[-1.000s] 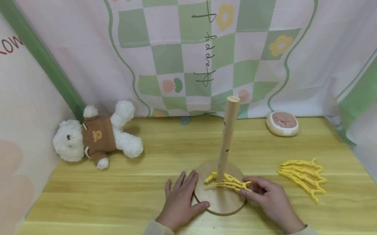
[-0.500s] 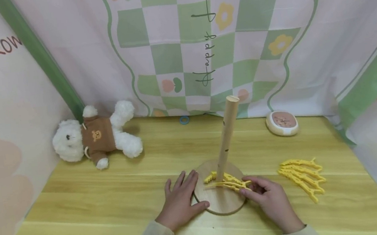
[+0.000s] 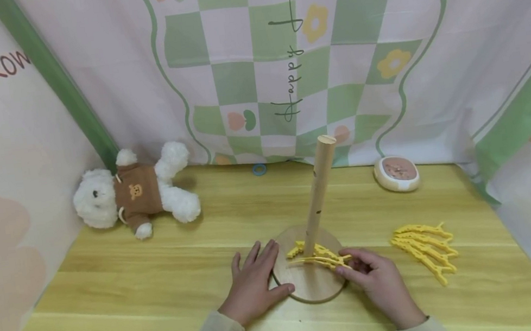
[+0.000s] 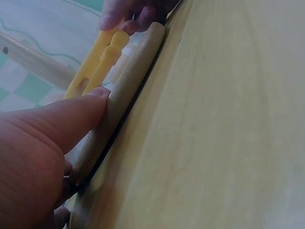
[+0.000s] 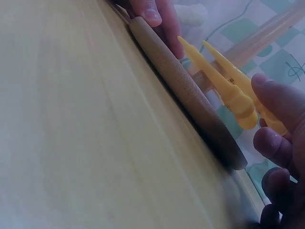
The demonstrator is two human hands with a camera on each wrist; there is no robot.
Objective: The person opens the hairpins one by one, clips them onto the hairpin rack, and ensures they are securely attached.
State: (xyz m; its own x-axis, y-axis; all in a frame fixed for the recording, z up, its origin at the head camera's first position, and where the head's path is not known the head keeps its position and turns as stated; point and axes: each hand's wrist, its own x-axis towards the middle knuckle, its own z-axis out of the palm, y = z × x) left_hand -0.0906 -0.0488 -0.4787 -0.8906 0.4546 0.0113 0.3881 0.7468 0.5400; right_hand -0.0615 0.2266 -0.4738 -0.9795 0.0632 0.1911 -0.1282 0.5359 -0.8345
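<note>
A round wooden base with an upright wooden post stands on the table. My left hand rests at the base's left edge, fingers spread and the thumb touching the rim. On the right, my right hand pinches the forked end of a thin yellow plastic branch piece with thumb and finger. That piece reaches leftward over the base, in front of the post. Another yellow branch piece is around the post's foot, partly hidden. Two yellow pieces appear side by side in the right wrist view.
Several yellow branch pieces lie fanned out on the table at right. A white plush toy in a brown top lies at back left. A small blue ring and a round-cornered pink and white device are near the curtain.
</note>
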